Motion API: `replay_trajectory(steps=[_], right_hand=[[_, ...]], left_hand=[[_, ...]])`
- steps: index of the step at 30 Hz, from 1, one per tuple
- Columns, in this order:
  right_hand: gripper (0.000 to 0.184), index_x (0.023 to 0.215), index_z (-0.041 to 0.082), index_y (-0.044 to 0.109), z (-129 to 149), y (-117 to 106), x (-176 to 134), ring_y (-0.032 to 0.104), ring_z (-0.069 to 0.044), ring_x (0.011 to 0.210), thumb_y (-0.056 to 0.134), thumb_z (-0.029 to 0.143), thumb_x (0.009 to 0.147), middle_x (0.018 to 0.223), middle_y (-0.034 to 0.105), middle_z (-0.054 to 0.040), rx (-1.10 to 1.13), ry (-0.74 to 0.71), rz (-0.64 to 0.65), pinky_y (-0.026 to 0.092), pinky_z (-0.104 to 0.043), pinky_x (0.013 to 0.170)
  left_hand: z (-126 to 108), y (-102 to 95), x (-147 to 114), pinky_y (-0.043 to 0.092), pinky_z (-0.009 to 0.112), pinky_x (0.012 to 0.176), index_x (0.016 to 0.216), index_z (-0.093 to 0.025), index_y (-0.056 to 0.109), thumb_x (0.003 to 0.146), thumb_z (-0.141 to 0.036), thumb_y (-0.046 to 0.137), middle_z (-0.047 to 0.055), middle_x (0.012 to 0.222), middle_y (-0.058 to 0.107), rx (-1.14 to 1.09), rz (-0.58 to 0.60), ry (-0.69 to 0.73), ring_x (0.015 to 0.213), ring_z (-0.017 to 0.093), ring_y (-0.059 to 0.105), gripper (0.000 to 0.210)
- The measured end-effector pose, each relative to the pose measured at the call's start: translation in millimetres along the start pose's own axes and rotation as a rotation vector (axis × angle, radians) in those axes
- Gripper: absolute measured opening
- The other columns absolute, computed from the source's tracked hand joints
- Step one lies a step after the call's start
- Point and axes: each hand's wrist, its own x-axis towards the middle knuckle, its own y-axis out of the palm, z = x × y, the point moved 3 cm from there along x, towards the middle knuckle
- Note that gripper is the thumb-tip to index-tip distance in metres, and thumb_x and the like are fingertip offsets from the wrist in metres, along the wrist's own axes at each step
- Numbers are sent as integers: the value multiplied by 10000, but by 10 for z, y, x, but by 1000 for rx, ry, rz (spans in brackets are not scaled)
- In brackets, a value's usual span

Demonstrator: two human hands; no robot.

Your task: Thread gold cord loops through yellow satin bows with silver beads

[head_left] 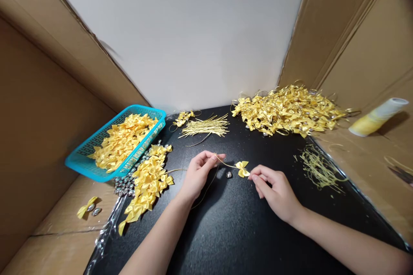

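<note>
Gold cord (228,164) met yellow bow (241,168)

The left hand (198,174) pinched the cord; the right hand (274,187) pinched the bow's right side, over the middle of the black worktop (232,227). A silver bell (229,175) lay just beside the bow. Loose bows (150,180) lined the worktop's left edge; a heap of corded bows (290,109) covered its far right corner.

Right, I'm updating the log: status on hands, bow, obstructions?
Left hand pinching gold cord. Right hand pinching yellow bow by its edge. Cord runs to bow. Silver bead lies between hands, possible obstruction.
</note>
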Motion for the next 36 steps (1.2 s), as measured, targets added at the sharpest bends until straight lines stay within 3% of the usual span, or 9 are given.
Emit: replay_trajectory(steps=[3, 6, 11, 16, 27, 32, 36], right_hand=[[277, 737, 182, 576, -10, -8, 12, 441, -111, 433, 454, 367, 903, 465, 431, 47, 23, 36, 7, 344, -243, 471], [270, 722, 180, 571, 1, -35, 27, 453, -111, 431, 458, 361, 889, 463, 439, 47, 44, 56, -1, 352, -239, 469], [260, 677, 180, 572, 35, -96, 52, 460, -113, 436, 484, 339, 863, 454, 438, 46, 47, 51, -2, 347, -238, 466], [245, 628, 179, 577, 65, -80, 22, 451, -108, 444, 511, 287, 837, 471, 468, 33, -49, -57, 53, 331, -241, 470], [248, 586, 174, 532, 87, -103, -7, 433, -88, 443, 500, 224, 827, 474, 461, 38, -137, -211, 5, 330, -214, 460], [228, 577, 174, 512, 104, -9, -76, 450, -90, 476, 503, 171, 805, 503, 481, 26, -213, -317, 57, 340, -209, 478], [239, 566, 176, 474, 160, 58, -155, 446, -93, 489, 471, 133, 801, 497, 454, 26, -253, -466, 63, 362, -220, 517]], left_hand=[[62, 26, 11, 496, 290, 777, 811, -165, 563, 762, -415, 707, 65, 858, 736, -169, 110, -118, 755, 145, 674, 293], [101, 20, 28, 482, 232, 683, 796, -159, 582, 712, -412, 756, 8, 697, 674, -205, 127, -157, 626, 94, 613, 318], [78, -41, 65, 450, 203, 659, 760, -148, 625, 710, -412, 747, -8, 661, 646, -66, -7, -6, 619, 82, 573, 296], [31, -91, 70, 445, 221, 642, 774, -147, 644, 748, -401, 700, 5, 652, 670, 131, -167, 151, 612, 110, 594, 262], [-54, -70, -18, 452, 241, 700, 759, -175, 681, 865, -316, 565, 5, 715, 712, 605, -295, 354, 691, 141, 638, 211], [-78, -64, -34, 450, 238, 687, 751, -186, 684, 872, -291, 546, -2, 724, 720, 703, -361, 371, 702, 144, 655, 211], [-94, -173, 4, 440, 234, 625, 753, -181, 687, 860, -289, 552, 5, 721, 723, 737, -451, 341, 679, 151, 660, 203]])
